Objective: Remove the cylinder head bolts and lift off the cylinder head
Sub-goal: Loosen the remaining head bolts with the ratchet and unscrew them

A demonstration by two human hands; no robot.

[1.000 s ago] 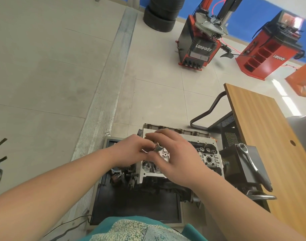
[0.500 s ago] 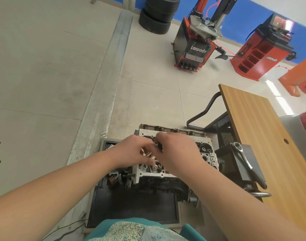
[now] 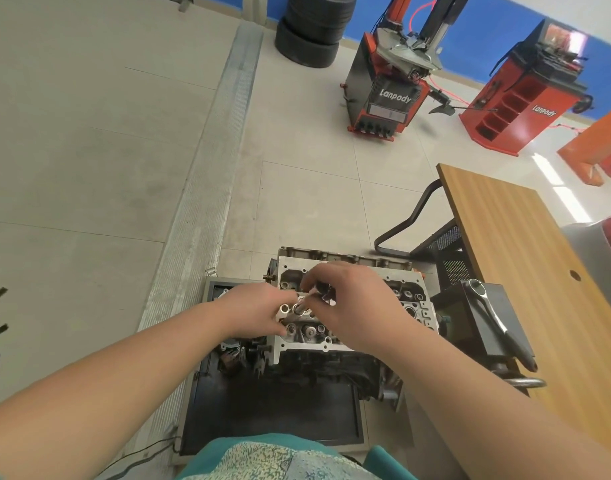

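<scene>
Both hands over the cylinder head [image 3: 406,308], which sits on the engine block on a black tray [image 3: 273,419] on the floor. Right hand [image 3: 361,311] pinches a small metal part [image 3: 312,295]; left hand [image 3: 254,311] fingers curl beside a socket [image 3: 299,309], grip unclear. Ratchet [image 3: 494,322] lies on the box right.

Single head-worn wide-angle view, looking forward and steeply down from above the person's chest; both forearms enter from the bottom edge. Cylinder head [image 3: 352,306] sits close, low of centre; wooden table [image 3: 526,258] runs along the right. Tyre machine [image 3: 390,95] and stacked tyres [image 3: 311,29] stand far off at top.
</scene>
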